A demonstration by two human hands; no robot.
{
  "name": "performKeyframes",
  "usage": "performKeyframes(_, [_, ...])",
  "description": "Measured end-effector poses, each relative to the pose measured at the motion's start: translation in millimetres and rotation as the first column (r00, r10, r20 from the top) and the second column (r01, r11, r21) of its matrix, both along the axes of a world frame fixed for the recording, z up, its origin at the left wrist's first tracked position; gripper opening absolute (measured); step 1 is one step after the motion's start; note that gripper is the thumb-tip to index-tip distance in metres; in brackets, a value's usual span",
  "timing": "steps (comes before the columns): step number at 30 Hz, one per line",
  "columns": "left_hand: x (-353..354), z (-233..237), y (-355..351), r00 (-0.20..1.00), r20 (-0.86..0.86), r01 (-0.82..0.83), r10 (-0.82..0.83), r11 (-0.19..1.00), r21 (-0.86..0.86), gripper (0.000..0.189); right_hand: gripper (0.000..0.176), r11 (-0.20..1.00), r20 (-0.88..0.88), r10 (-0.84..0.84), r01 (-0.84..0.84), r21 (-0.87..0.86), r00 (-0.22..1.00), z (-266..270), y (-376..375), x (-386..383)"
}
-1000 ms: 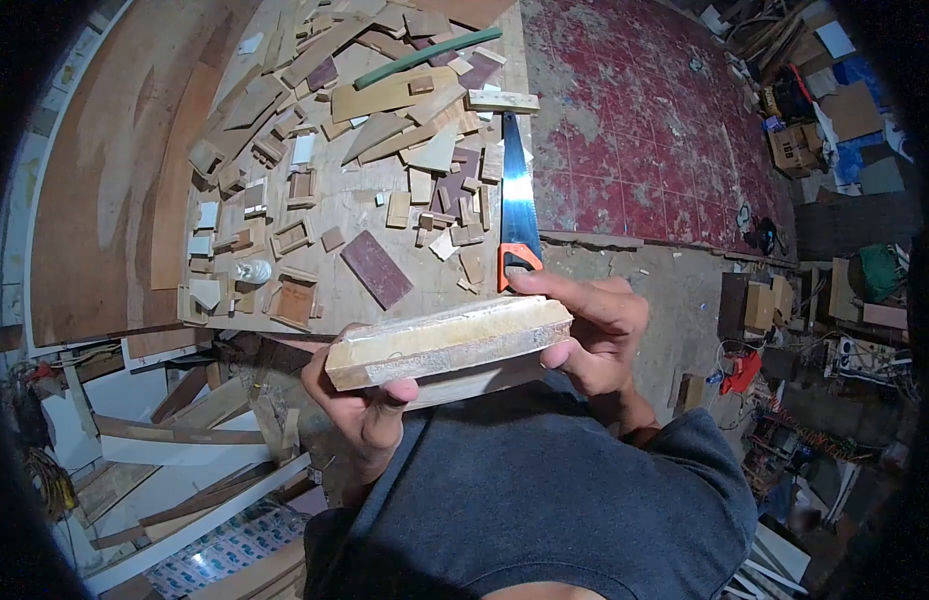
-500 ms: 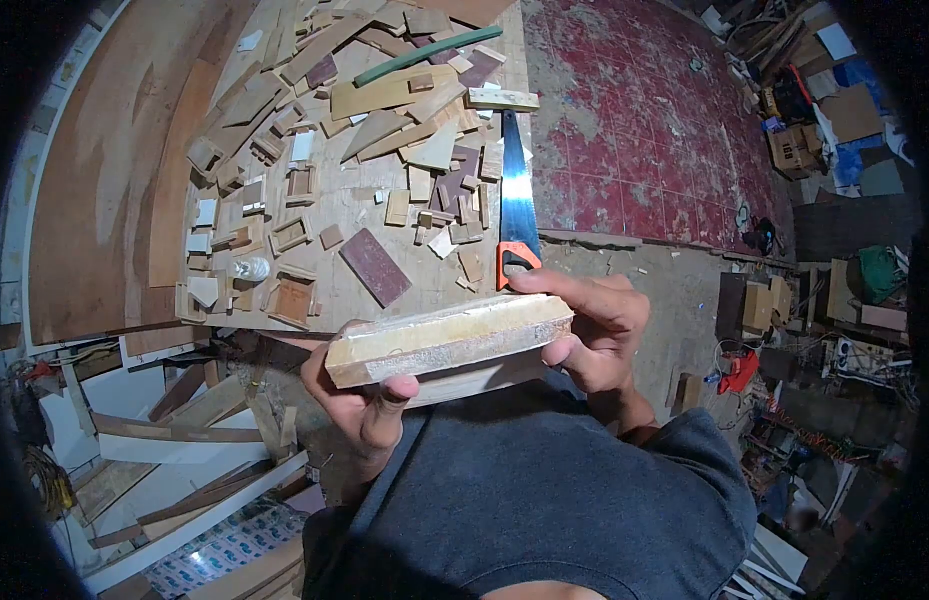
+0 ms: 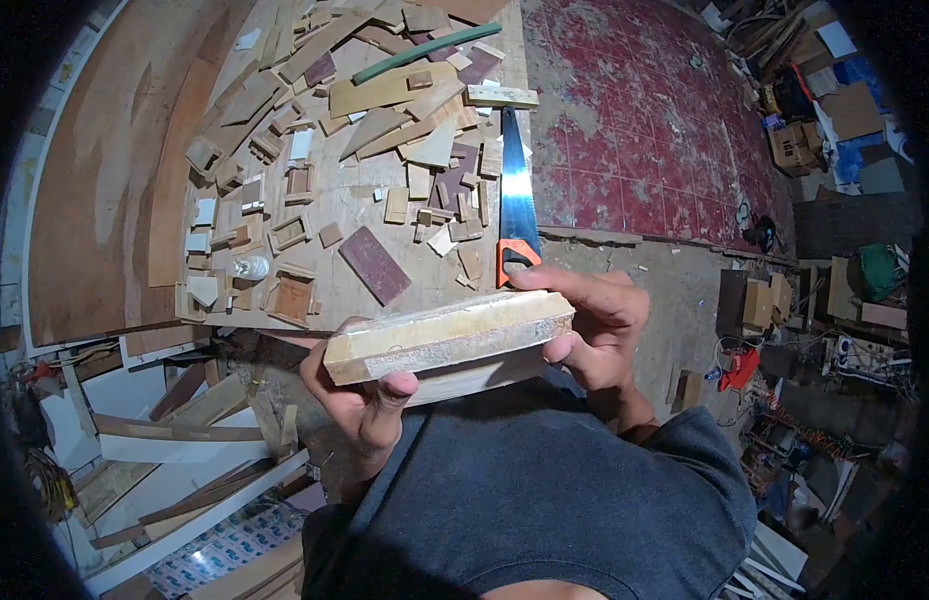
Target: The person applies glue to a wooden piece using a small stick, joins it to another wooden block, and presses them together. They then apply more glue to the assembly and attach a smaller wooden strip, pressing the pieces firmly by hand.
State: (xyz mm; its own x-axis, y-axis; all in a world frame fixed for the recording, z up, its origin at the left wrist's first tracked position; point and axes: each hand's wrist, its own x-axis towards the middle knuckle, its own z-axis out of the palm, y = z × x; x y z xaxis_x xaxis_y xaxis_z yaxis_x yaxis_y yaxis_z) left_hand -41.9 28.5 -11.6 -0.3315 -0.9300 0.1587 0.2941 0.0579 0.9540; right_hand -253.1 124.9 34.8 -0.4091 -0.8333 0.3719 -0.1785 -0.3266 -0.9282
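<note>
A pale wooden block (image 3: 449,345) with a rough, whitish edge is held up between both hands, close to my chest. My left hand (image 3: 369,410) grips its left end, thumb on the near face. The right end is pinched by my right hand (image 3: 599,325), with the index finger on top and the thumb below. Beyond the block lies a handsaw (image 3: 517,190) with an orange and black handle, partly behind my right fingertip. A dark red rectangular piece (image 3: 374,266) rests on the wooden table (image 3: 324,265) near its front edge.
Several wood offcuts (image 3: 379,137) and small box-like pieces (image 3: 290,232) are strewn over the table. A green curved strip (image 3: 426,53) lies at the back. Boards (image 3: 184,430) are piled at lower left. Right of the table is a red tiled surface (image 3: 634,120); cardboard boxes (image 3: 764,300) stand farther right.
</note>
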Motion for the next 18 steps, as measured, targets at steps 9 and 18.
performKeyframes(9, [-1.1,3.5,-0.1,1.000,0.002,0.003,-0.003,1.000,0.014,0.079,0.054,0.999,0.156,0.045,-0.041,-0.030,0.987,-2.6,-2.6,4.4])
performKeyframes(18, [-7.6,6.0,-2.9,0.999,0.031,0.030,-0.026,0.989,-0.144,0.072,0.039,0.990,0.332,0.026,-0.070,0.122,0.943,-3.7,-2.7,6.5])
